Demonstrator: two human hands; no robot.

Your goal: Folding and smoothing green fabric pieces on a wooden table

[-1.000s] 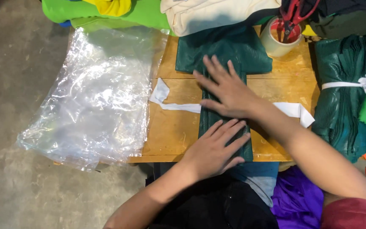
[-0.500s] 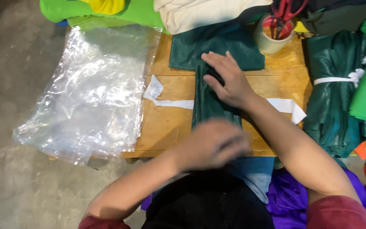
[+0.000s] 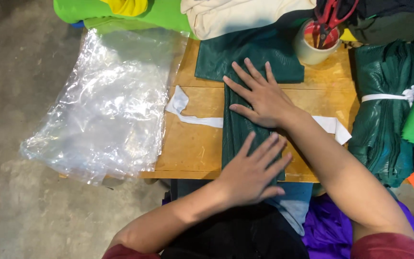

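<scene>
Both hands lay flat, fingers spread, gripping nothing: left hand (image 3: 252, 170) pressed the near end of the folded dark green cloth (image 3: 245, 96) at centre frame, right hand (image 3: 259, 98) pressed its middle. Cloth sat on the wooden table (image 3: 192, 144), over a white strip (image 3: 195, 119). Imo best w/ even palm pressure, edges kept aligned, strip left flat underneath.
</scene>
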